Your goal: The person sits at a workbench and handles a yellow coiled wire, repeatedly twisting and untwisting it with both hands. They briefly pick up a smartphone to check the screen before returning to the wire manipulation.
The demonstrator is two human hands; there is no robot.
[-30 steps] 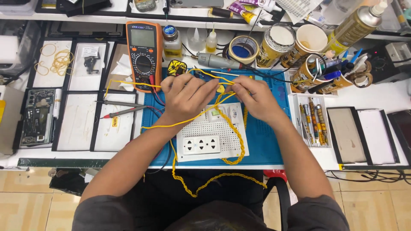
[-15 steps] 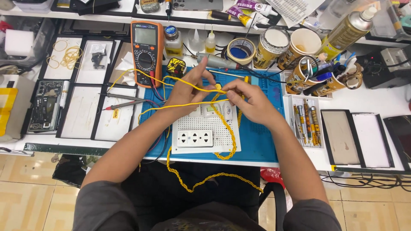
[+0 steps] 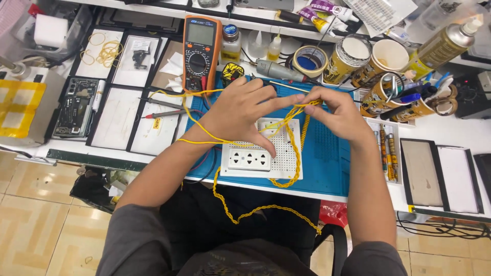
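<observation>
My left hand and my right hand meet above the blue mat, both pinching a yellow twisted wire. The wire runs over my left wrist and loops down off the bench edge in front of me. Below my hands lies a white perforated board with a white socket strip on it. My left fingers reach down toward that board.
An orange multimeter with red and black probes lies left of my hands. Cups of tools, a tape roll, spray can and bottles stand behind. Black trays at left, framed panels at right.
The camera has shifted a little. My hands stay together on the yellow wire, and my left index finger now stretches out toward my right hand; the wire lies across my left wrist.
</observation>
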